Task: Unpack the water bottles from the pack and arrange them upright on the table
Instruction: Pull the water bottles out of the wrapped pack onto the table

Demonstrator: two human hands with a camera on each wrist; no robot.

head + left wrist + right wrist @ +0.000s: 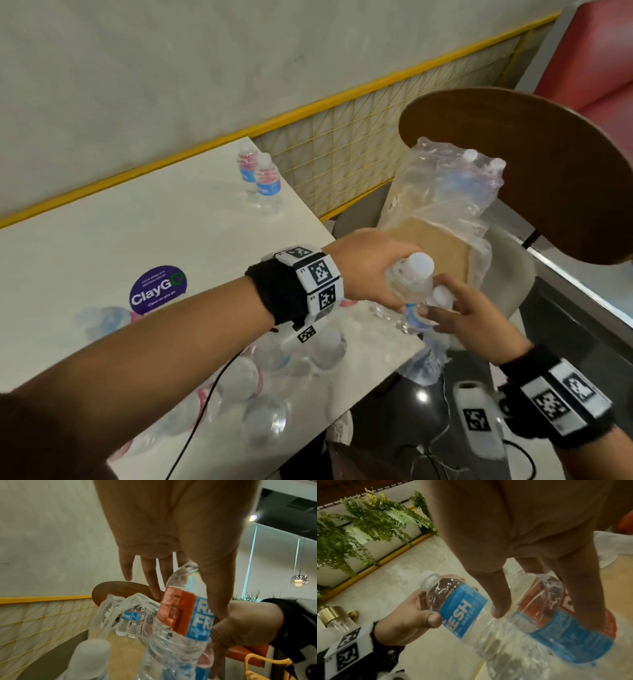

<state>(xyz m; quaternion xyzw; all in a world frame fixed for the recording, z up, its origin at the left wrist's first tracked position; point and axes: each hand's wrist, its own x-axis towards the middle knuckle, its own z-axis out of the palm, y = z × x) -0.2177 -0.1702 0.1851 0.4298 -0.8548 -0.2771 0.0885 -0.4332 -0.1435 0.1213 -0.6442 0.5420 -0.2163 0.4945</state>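
My left hand (376,274) grips a clear water bottle (411,274) with a white cap just past the table's right edge. Beside it my right hand (459,311) grips a second water bottle (438,301). In the right wrist view the left hand's bottle (458,605) shows a blue label, and the right hand's bottle (565,615) a red and blue one. The torn plastic pack (445,192) sits on a chair behind both hands, with two bottles (130,623) standing inside. Two more bottles (262,181) stand upright at the table's far corner.
Several bottles (274,373) lie on the white table (137,222) under my left forearm, near a purple sticker (157,289). A brown chair back (513,164) rises behind the pack. A yellow mesh rail (342,147) lines the wall. A cable and a white device (476,418) lie below.
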